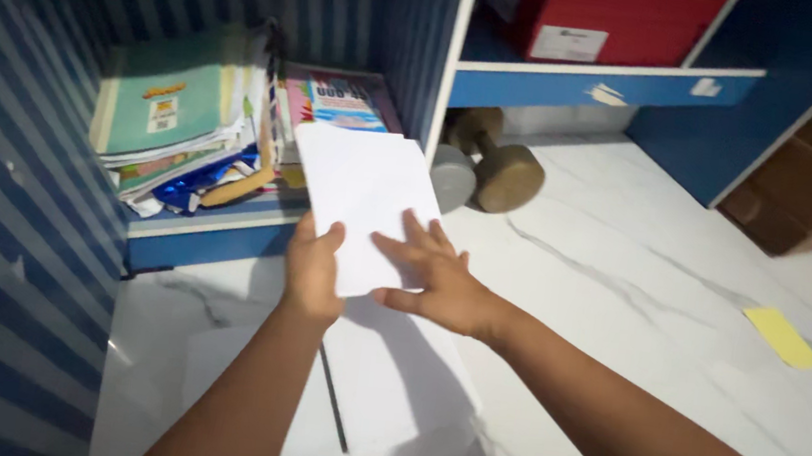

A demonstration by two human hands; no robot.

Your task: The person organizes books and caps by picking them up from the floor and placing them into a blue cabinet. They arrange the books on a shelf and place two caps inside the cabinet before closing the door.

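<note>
Nearest the camera, more white sheets (pixel 399 388) lie flat on the pale marble floor (pixel 641 283), with a thin dark rod (pixel 334 402) beside them. Just above these, the left hand (pixel 311 273) pinches the lower left corner of a white sheet of paper (pixel 363 203), thumb on top, while the right hand (pixel 436 276) rests flat and spread on the sheet's lower right edge, not gripping. The paper is held off the floor, tilted away from the person, its far edge reaching over the low blue shelf (pixel 209 238). With only one corner pinched, the sheet could likely sag, crease or slip sideways if the flat hand lifts; its far edge may also catch on the untidy stack of books (pixel 186 119) and colourful booklets (pixel 339 100) on the shelf and knock loose papers down. Farther right, a dumbbell (pixel 493 167) sits on the floor against the blue cabinet, and a yellow note (pixel 782 336) lies well apart.
</note>
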